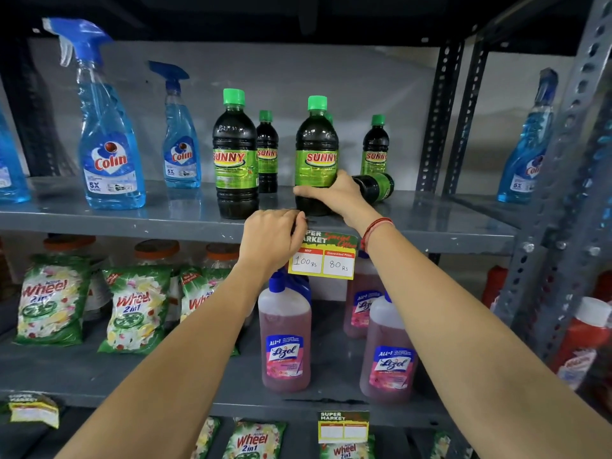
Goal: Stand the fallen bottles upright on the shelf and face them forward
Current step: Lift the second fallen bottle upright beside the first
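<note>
Centre of frame: my right hand [334, 193] is wrapped around the lower body of an upright Sunny bottle [316, 150], thumb across the front under the label, fingers round its right side. The bottle stands at the front edge of the grey shelf [99, 220], label forward. Just below it, my left hand [273, 241] has its fingers curled together at the shelf lip, touching the top of the price tag [323, 258]; I cannot tell whether it pinches the tag. Behind my right hand, right of centre, a fallen Sunny bottle [376, 187] lies on its side. Left of centre a second upright Sunny bottle [235, 154] stands, with smaller ones behind. At upper left stand Colin spray bottles [111, 134].
</note>
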### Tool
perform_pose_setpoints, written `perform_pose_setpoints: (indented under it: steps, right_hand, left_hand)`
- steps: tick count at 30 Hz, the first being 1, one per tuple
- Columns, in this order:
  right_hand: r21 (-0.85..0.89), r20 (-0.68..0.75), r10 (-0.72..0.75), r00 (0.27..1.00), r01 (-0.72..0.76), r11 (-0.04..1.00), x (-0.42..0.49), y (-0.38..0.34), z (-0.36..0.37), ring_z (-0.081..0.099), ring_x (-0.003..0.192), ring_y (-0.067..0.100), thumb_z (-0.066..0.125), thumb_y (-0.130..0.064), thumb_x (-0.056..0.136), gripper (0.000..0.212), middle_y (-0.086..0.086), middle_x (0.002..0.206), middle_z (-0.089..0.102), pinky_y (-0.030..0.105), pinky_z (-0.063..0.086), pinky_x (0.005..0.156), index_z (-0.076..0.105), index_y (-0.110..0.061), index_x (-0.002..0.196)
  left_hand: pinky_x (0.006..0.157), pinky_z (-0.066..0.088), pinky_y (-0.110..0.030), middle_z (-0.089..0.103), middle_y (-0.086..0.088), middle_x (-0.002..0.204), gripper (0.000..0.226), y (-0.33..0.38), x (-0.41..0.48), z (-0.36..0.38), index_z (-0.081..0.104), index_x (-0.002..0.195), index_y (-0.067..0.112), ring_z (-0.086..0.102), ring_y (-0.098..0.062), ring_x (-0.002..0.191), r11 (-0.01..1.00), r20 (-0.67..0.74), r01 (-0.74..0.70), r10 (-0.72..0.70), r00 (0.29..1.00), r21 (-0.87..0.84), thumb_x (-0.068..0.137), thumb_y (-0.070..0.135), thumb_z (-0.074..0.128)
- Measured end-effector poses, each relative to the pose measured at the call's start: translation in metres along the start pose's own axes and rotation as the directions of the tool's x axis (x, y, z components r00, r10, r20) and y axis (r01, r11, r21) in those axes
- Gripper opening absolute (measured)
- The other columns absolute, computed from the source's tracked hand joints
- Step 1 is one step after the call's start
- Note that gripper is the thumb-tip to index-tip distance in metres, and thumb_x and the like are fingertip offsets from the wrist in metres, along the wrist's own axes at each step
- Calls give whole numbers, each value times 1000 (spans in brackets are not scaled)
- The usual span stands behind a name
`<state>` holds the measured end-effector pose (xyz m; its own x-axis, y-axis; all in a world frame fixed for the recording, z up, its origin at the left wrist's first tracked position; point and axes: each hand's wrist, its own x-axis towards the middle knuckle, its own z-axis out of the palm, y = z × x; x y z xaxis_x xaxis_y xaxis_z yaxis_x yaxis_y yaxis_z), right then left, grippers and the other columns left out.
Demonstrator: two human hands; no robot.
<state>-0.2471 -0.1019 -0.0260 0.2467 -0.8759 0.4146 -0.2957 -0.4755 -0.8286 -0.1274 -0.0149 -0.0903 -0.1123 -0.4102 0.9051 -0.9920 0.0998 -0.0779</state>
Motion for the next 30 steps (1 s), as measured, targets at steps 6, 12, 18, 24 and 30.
perform_pose_setpoints:
  steps: [6,12,18,24,30]
  right_hand:
    - [-121,-90,-19,996,8,993,10,9,5,61,108,18,75,-81,27,110,-1,110,67,38,52,94,60,-18,117]
    - [66,5,48,999,-49,997,-6,4,-5,63,106,20,88,-39,58,71,4,112,68,36,52,94,61,-14,119]
    - [46,-11,-1,1000,2,999,-32,-5,-16,58,103,13,86,-37,66,55,-3,107,64,26,46,86,57,-17,109]
    - [20,-12,-23,1000,23,1000,-48,-9,-22,57,106,14,85,-40,68,67,-4,109,61,24,44,86,55,-16,123]
    - [48,-8,-15,1000,16,999,-47,-7,-24,54,99,10,85,-39,69,63,-6,105,59,23,43,83,55,-18,121]
  left_hand:
    - [49,37,-29,67,-5,61,42,0,0,-1,64,67,9,60,-26,52,1000,14,-9,9,1000,-8,92,25,34]
    - [49,31,-27,66,-5,59,41,0,0,-2,62,65,10,58,-27,51,1000,2,-18,18,1000,-5,92,25,34]
    - [48,25,-24,62,-4,54,42,1,0,-3,56,58,10,53,-26,45,1000,-3,-24,24,1000,2,91,23,34]
    - [47,23,-25,57,-4,49,43,1,0,-3,51,54,10,49,-25,42,1000,-2,-16,16,1000,0,91,23,33]
    - [48,22,-25,58,-5,50,44,1,0,-2,53,55,10,51,-26,43,1000,1,-23,23,1000,10,91,24,32]
